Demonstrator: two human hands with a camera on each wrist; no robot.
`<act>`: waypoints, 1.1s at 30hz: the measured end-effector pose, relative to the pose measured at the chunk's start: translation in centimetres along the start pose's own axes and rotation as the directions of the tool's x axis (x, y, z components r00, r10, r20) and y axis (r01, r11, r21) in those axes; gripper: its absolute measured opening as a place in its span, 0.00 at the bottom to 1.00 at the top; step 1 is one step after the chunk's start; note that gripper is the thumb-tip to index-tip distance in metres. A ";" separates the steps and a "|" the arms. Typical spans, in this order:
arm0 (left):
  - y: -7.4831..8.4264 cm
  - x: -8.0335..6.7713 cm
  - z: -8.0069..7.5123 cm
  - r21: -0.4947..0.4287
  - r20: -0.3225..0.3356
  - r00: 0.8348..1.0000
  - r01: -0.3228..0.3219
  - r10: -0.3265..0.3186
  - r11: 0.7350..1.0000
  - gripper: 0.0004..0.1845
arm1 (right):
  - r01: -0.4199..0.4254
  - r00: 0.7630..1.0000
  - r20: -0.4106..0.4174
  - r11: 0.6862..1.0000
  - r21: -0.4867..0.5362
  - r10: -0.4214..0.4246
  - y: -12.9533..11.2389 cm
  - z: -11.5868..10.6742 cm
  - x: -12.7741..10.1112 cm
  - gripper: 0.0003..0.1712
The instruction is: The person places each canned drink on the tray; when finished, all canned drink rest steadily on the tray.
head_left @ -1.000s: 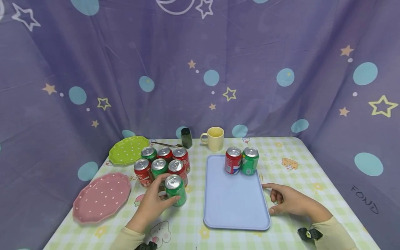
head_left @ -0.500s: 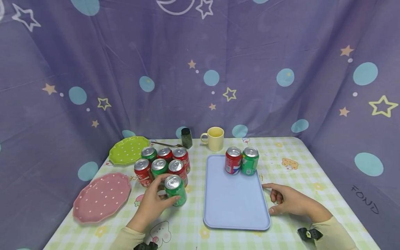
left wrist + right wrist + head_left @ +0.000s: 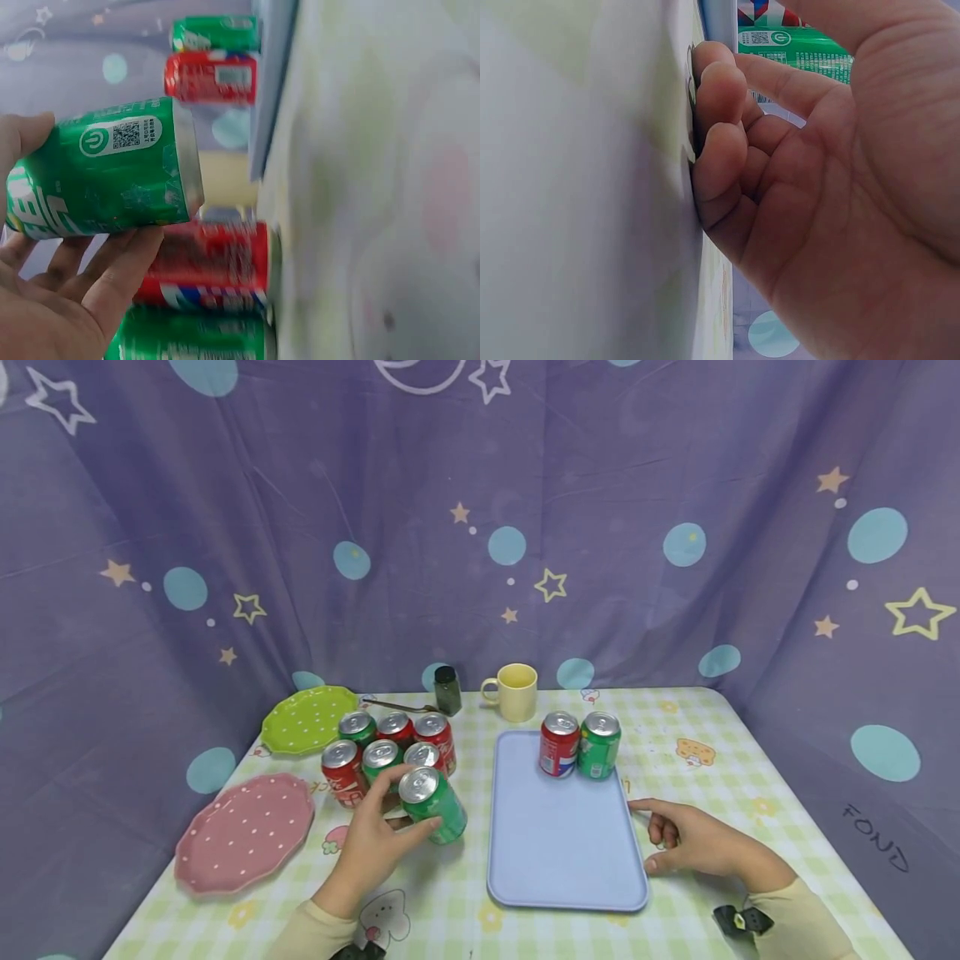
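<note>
My left hand grips a green soda can between thumb and fingers. The can is tilted, and in the left wrist view its base is off the table. Behind it stand several red and green cans in a tight group, among them a red can. A light blue tray lies to the right, bearing a red can and a green can at its far end. At the tray's right edge, my right hand rests low on the table; index finger and thumb touch the rim, other fingers loosely bent.
At left lie a pink dotted plate and a green dotted plate. Along the back are a spoon, a dark jar and a yellow mug. A purple curtain surrounds the checked table.
My left hand has lifted the green can, tilted it and shifted it slightly right and away from me. The right hand and the tray have stayed put.
</note>
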State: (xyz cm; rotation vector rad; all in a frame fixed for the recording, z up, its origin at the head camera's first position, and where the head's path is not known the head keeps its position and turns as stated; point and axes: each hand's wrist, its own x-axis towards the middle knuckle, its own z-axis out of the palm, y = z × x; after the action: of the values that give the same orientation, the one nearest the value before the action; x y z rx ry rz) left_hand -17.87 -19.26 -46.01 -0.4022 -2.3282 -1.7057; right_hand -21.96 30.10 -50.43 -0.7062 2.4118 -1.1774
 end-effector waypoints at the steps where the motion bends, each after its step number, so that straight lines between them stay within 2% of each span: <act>1: 0.3 0.1 0.2 -0.014 0.005 1.000 -0.001 0.001 1.000 0.40 | -0.001 1.000 0.000 1.000 0.000 0.001 0.0 0.0 0.0 0.52; 7: 1.4 1.3 2.2 -0.057 0.025 0.998 -0.051 0.052 0.997 0.39 | 0.002 1.000 -0.002 1.000 -0.007 -0.002 0.0 0.0 0.0 0.52; 12: 1.7 3.1 4.9 -0.108 0.022 0.996 -0.080 0.083 0.991 0.40 | 0.005 1.000 -0.001 1.000 -0.012 -0.005 -0.1 -0.1 -0.1 0.52; 19: 1.6 6.0 8.9 -0.061 -0.018 1.000 -0.017 0.016 0.998 0.39 | 0.003 1.000 -0.001 1.000 -0.014 -0.003 0.0 -0.1 0.0 0.52; 23: 1.2 7.6 10.7 -0.020 -0.008 1.000 0.007 -0.007 1.000 0.38 | 0.004 1.000 0.000 1.000 -0.011 -0.004 0.0 -0.1 -0.2 0.52; 33: -0.7 10.1 13.0 0.019 -0.009 0.996 0.085 -0.085 0.996 0.39 | -0.007 1.000 -0.001 0.999 -0.036 0.007 -0.3 -0.2 0.0 0.52</act>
State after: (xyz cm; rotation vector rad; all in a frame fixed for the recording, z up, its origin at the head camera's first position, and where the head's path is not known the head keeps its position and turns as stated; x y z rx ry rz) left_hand -27.84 -6.18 -47.09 -0.2956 -2.3858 -1.7179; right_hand -21.94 30.04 -50.04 -0.7081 2.4397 -1.1348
